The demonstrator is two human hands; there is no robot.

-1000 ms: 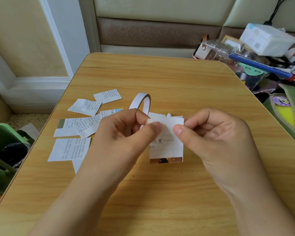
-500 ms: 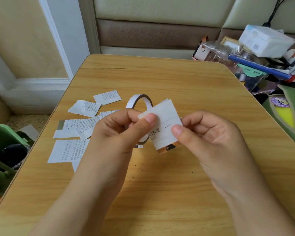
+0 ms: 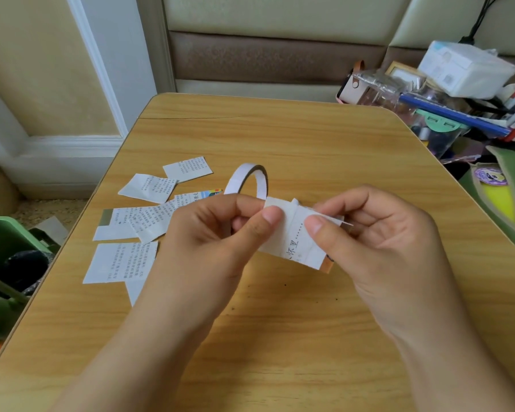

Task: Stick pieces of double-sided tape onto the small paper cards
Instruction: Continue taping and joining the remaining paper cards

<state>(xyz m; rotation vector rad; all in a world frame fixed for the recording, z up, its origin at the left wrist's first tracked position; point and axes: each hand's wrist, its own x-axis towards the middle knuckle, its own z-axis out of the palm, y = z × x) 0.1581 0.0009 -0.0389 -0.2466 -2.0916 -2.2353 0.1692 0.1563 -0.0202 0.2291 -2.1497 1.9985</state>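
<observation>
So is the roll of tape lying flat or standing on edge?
On edge: the roll of tape shows as an upright ring, its hole facing sideways, behind the left hand.

Tape roll (image 3: 248, 181): lower arc hidden behind my left hand (image 3: 217, 233); I cannot tell which fingers grip it. Paper card (image 3: 298, 239): upper corners covered by my thumbs, back face unseen, print only partly legible. Tape strip (image 3: 295, 205) on the card's top edge: extent unclear where it runs under my right hand (image 3: 378, 242). Loose paper pieces (image 3: 149, 188): text too small to read; the nearest ones pass under my left wrist. Both my forearms: cut off by the bottom edge. Table (image 3: 309, 337): near edge out of frame. Green bin (image 3: 3, 242): cropped at left. Clutter at right (image 3: 458, 93): overlapping, partly cropped, contents indistinct.
</observation>
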